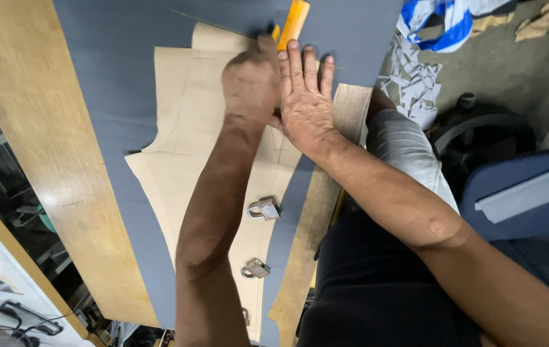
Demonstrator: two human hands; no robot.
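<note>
Nearest the camera, two metal padlocks (256,268) sit on a tan paper pattern (184,128), one just beyond the other, both close beside the left forearm. The pattern lies flat on grey cloth (114,77) spread over a wooden surface (30,128); the cloth's near edge runs along the surface's edge by the person's lap, and bare wood shows in a wide strip on the far side of the cloth.

Further out, the right hand (305,96) lies open, palm down and fingers straight, pressing the pattern's upper end; it holds nothing. Touching it, the left hand (252,80) is closed in a fist around a small marking tool whose kind cannot be told, set against an orange ruler (294,22) that angles away over the cloth. A thin line runs across the cloth from the ruler.

Beyond the surface's edge on the person's right, white cloth scraps (412,83) litter the floor near a blue-and-white bag (441,22).
</note>
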